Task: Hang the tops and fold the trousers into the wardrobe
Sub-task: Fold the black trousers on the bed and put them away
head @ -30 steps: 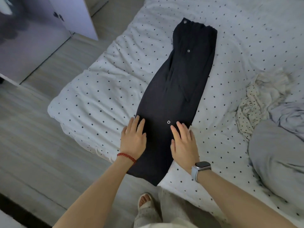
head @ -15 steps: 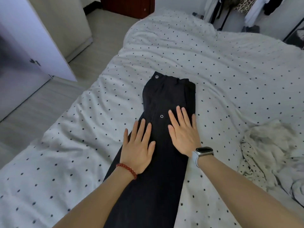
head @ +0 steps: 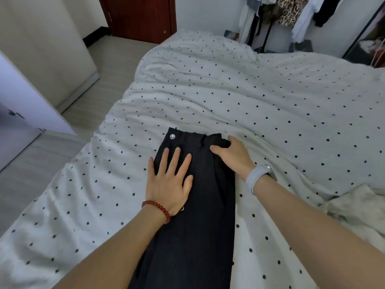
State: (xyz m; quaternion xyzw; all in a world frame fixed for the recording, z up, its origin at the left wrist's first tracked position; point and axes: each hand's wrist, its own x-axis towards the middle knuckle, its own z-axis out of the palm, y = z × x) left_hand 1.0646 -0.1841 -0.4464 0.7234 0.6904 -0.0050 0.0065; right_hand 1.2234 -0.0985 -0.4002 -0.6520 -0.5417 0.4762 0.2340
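Observation:
Black trousers (head: 200, 215) lie lengthwise on the dotted white duvet (head: 270, 101), folded leg on leg, with the waistband and its silver button at the far end. My left hand (head: 168, 182), with a red bead bracelet, presses flat on the left side just below the waistband, fingers spread. My right hand (head: 233, 155), with a watch on its wrist, sits at the waistband's right corner. Its thumb and fingers curl round the fabric edge there.
A pale wardrobe door (head: 25, 105) stands open at the left over the wooden floor. A crumpled white garment (head: 354, 211) lies on the bed at the right. Hanging clothes on a rack (head: 291, 13) and a dark red door (head: 141, 17) are beyond the bed.
Both hands slid up the trousers from the lower legs to the waistband. My right hand went from lying flat to gripping the waistband's right corner. The view tilted up.

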